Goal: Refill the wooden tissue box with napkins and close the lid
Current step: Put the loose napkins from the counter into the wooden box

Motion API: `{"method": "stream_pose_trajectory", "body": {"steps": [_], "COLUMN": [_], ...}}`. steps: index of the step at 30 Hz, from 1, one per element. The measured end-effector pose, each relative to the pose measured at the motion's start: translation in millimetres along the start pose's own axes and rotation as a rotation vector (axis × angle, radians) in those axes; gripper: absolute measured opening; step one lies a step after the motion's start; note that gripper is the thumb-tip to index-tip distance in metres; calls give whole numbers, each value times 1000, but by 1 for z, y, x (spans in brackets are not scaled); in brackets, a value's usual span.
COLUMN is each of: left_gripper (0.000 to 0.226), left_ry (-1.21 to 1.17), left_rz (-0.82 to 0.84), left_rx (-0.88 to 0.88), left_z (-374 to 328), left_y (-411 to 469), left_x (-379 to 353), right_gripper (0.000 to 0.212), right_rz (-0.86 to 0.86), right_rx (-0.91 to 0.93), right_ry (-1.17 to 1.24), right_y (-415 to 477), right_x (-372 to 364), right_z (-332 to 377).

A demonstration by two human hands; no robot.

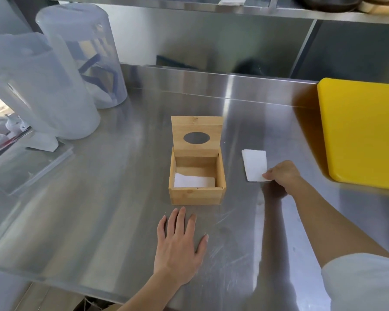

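A: Bright, even daylight all round. Big white glare streaks down the steel counter (121, 176), strongest past the right hand (281, 173).

B: Soft dark shadow right under that forearm too. Heavy wide-angle bending at the edges, shelf (211, 6) bowed. Plastic pitchers (54, 75) on the left smeared and soft; centre pretty sharp.

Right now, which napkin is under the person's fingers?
The napkin on the counter, right of the wooden box; the right hand pinches its corner. The other napkin lies inside, untouched.
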State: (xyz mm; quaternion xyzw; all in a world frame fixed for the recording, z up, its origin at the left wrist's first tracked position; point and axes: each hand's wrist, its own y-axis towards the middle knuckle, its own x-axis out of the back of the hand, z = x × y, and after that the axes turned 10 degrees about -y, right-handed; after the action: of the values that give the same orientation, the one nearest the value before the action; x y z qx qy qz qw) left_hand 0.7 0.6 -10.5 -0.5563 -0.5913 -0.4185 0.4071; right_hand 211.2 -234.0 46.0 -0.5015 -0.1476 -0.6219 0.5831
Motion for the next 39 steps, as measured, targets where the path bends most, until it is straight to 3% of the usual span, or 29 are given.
{"method": "stream_pose_trajectory", "body": {"steps": [3,7,11,16,22,27,34,39], "left_gripper": [51,50,50,52,52,53,52,51], "left_ry": [-1,-6,-4,11,12,15,12,21], "left_rz": [0,0,5,17,24,15,-1,-13], "left_rx": [-2,-5,0,2,5,4,4,3], "left_z": [0,0,0,0,0,1,0,0], "left_y": [0,0,1,1,1,2,2,2], "left_x": [0,0,0,0,0,0,-1,-2], "right_gripper": [3,8,40,50,23,10,15,13], "right_rz": [193,312,265,177,295,169,138,221], "right_rx": [203,326,300,348,304,326,374,478], "right_ry": [-168,-312,-298,-517,-432,-372,-296,-207], "right_y": [-7,-10,-10,-28,-32,-34,-37,-51], "right_x": [10,17,14,-2,-11,-12,-7,28], "right_z": [-8,-15,-11,2,10,10,9,27]}}
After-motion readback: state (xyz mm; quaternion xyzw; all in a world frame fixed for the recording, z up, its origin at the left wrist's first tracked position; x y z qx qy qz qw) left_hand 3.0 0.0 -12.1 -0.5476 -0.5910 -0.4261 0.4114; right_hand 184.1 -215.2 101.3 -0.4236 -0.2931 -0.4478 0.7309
